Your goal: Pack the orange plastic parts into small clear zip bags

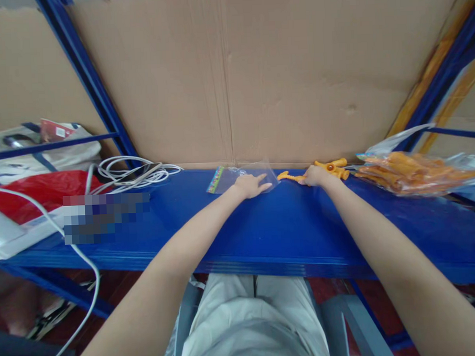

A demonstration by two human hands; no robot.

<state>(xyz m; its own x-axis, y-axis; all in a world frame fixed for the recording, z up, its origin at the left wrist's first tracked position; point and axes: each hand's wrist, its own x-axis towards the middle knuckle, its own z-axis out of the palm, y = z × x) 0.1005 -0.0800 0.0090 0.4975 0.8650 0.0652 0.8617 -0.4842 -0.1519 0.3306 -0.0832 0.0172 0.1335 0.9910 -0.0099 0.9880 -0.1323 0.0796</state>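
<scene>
My left hand (251,186) lies on a clear plastic bag (232,179) with a colourful printed strip at its left end. Its thumb and forefinger point right, spread apart over the film. To the right, my right hand (314,175) is closed around an orange plastic toy piece. A thin, ridged orange part (289,176) sticks out on the left of this hand, and a thicker orange part (333,167) with a dark round spot shows behind it on the right. Whether these two parts are joined is hidden by the hand.
Packed bags of orange pieces (414,173) lie on the right of the blue shelf (263,224). On the left are coiled white cables (143,174), a red bag (45,191) and a white power strip (35,234). A cardboard wall (256,77) closes off the back.
</scene>
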